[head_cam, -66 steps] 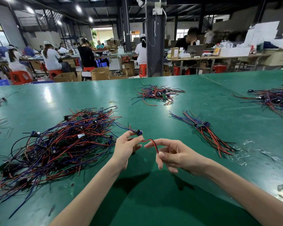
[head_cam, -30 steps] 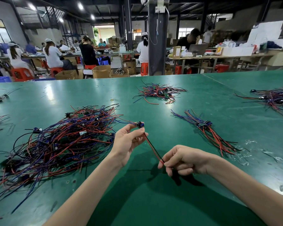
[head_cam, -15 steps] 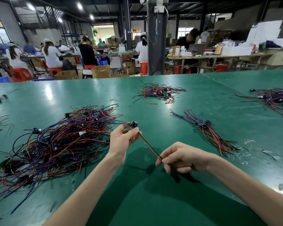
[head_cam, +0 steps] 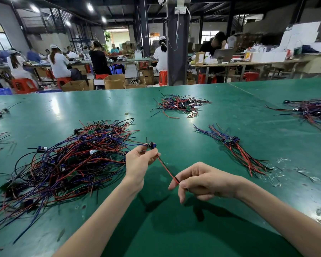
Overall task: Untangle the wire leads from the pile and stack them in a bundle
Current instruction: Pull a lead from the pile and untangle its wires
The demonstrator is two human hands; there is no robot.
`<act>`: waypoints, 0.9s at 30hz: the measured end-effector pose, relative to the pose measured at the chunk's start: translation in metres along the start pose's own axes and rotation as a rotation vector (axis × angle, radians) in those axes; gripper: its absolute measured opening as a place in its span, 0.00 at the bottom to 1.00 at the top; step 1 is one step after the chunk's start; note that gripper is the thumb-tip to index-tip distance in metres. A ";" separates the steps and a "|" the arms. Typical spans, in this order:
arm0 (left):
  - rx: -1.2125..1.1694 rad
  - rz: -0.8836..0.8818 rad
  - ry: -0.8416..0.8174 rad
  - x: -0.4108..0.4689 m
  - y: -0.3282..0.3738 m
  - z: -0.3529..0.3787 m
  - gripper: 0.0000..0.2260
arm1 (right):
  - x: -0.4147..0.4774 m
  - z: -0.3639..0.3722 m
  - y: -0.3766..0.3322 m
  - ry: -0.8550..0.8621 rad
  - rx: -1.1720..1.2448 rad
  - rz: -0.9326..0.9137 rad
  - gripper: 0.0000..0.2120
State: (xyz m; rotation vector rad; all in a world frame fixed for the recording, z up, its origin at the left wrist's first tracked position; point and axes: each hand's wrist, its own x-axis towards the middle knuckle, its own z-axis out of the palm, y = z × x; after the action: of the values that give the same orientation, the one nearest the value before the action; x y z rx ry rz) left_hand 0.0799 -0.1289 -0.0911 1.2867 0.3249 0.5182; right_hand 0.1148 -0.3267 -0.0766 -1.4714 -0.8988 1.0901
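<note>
Head view: the left hand (head_cam: 137,162) is raised, palm toward the camera, fingertips pinching the lead (head_cam: 166,167) just below its small black-and-blue component. The right hand (head_cam: 202,180), knuckles up, pinches the lead's red-and-black pair between thumb and forefinger. Two seconds ago that pair curled slack between the hands; now it runs straight and taut above the table (head_cam: 174,229). A blue strand trails back into the pile (head_cam: 69,160) of thin wires at left. The bundle (head_cam: 237,149) lies right on glossy green.
</note>
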 end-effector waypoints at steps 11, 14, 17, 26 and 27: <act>-0.012 -0.045 0.004 0.002 -0.001 -0.002 0.04 | -0.002 -0.003 -0.002 -0.011 -0.023 0.041 0.13; 0.007 -0.048 0.008 0.002 -0.002 -0.002 0.04 | -0.003 -0.003 -0.003 0.000 -0.031 0.054 0.13; 0.026 -0.039 0.002 0.002 -0.002 -0.002 0.04 | -0.003 -0.004 -0.003 0.002 -0.038 0.076 0.14; 0.010 -0.080 0.005 0.003 -0.001 -0.005 0.04 | -0.005 -0.004 -0.004 0.034 -0.071 0.069 0.13; 0.013 -0.084 0.000 0.003 -0.001 -0.004 0.04 | -0.005 -0.003 -0.005 0.028 -0.078 0.061 0.13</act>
State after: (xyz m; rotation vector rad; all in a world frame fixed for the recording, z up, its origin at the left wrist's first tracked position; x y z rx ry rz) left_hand 0.0804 -0.1241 -0.0933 1.2800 0.3808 0.4458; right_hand 0.1161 -0.3314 -0.0708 -1.5842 -0.8905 1.0865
